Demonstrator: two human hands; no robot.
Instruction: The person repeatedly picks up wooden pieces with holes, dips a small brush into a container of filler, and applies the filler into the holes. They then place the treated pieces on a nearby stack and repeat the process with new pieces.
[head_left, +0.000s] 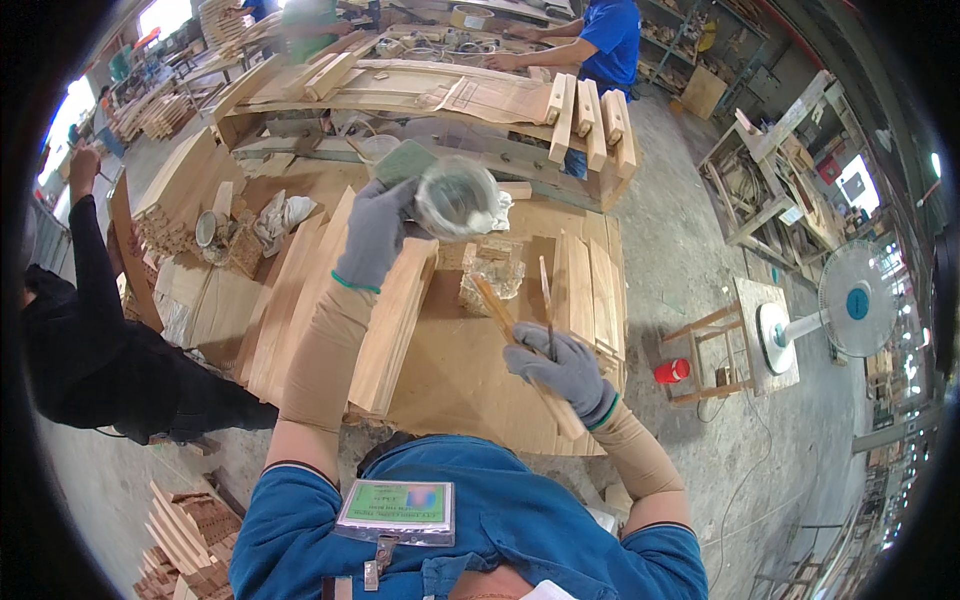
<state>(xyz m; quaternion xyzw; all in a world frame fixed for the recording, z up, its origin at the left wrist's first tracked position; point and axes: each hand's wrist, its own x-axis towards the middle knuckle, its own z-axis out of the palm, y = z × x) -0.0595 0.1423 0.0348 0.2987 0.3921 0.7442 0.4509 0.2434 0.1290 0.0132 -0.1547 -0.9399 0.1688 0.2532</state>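
My left hand (378,228), in a grey glove, is closed on a clear round tub (455,196), held up over the bench and blurred at its edge. A flat grey-green piece (404,160) shows beside the tub at my fingers; I cannot tell whether it is a lid. My right hand (562,368), also gloved, is closed round a wooden strip (497,312) that slants across the palm. A thin stick (546,285) stands up from the same grip. Between the hands, a small clear container (495,268) sits on the brown bench covering (455,375).
Stacked boards lie left (310,300) and right (590,285) on the bench. A can (210,230) and crumpled cloth (282,218) sit far left. Beyond is another workbench (400,85) with a person in blue (608,40). A person in black stands left; a fan (855,300) right.
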